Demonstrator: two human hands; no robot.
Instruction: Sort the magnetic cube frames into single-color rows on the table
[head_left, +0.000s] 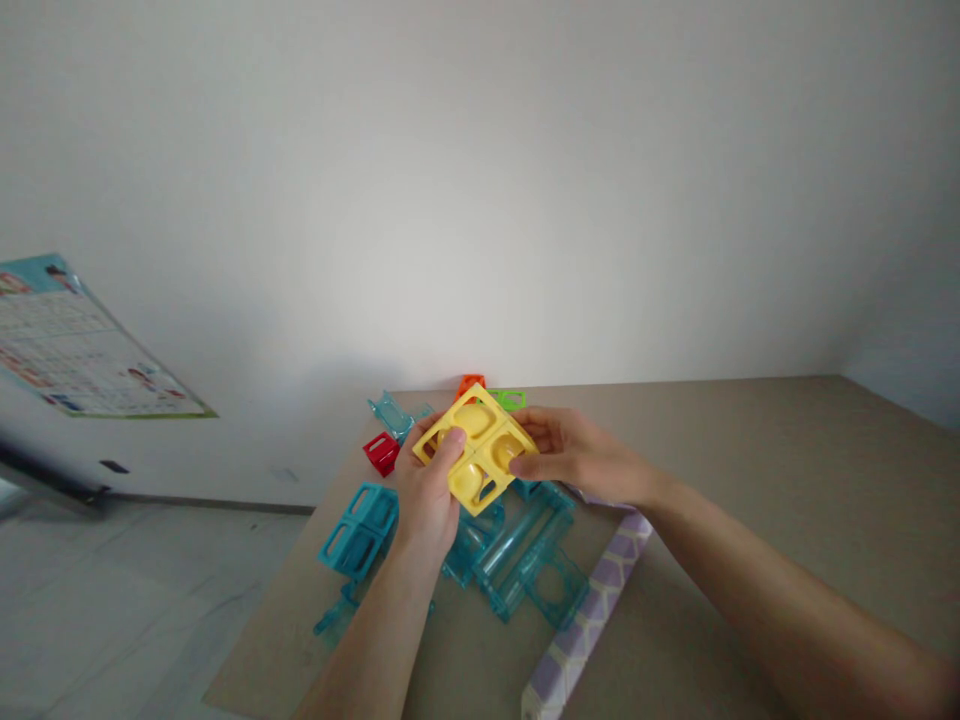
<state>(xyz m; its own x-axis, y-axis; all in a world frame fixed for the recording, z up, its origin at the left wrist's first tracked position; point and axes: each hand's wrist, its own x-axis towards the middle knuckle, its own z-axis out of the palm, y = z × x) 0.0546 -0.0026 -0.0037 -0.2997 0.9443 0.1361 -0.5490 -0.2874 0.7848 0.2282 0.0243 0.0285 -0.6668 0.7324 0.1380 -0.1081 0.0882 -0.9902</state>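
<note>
Wall poster [94, 350], one, at left | fine print borne in rows, too small and blurred to be read | texts, labels, brands, numbers, signs: none can be made out

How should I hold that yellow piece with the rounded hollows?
I'd take the yellow piece by its outer frame, one hand from each side: it's broad and tilted, with straight edges around the hollows. The left hand and right hand are at opposite sides.

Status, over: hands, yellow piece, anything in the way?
Left hand gripping yellow piece, thumb on top. Right hand holding its right corner. See-through blue parts on table close by; nothing visibly blocking hands.
</note>
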